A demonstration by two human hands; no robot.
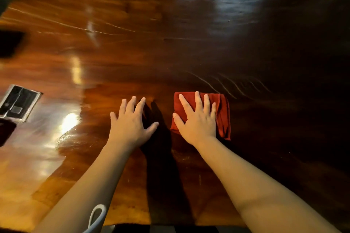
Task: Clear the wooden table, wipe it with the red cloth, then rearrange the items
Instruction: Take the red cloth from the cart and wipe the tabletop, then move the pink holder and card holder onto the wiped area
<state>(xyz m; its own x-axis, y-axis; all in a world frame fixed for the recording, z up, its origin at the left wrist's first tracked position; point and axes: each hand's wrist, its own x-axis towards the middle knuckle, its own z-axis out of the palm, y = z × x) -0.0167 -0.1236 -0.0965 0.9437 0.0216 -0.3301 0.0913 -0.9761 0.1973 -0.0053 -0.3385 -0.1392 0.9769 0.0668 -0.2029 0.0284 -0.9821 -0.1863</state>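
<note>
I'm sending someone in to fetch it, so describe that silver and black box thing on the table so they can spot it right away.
Start at the wide, glossy wooden table and go to its left edge, well left of the left hand. There lies a flat rectangular case with a silvery frame and dark inside. It is the only pale, metallic, hard-edged thing there, unlike the soft red cloth under the right hand.

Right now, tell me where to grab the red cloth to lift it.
Pinch the red cloth along its right edge, coming from the right: its folded layers bunch there, uncovered, while the right hand lies flat across the left and middle.
</note>
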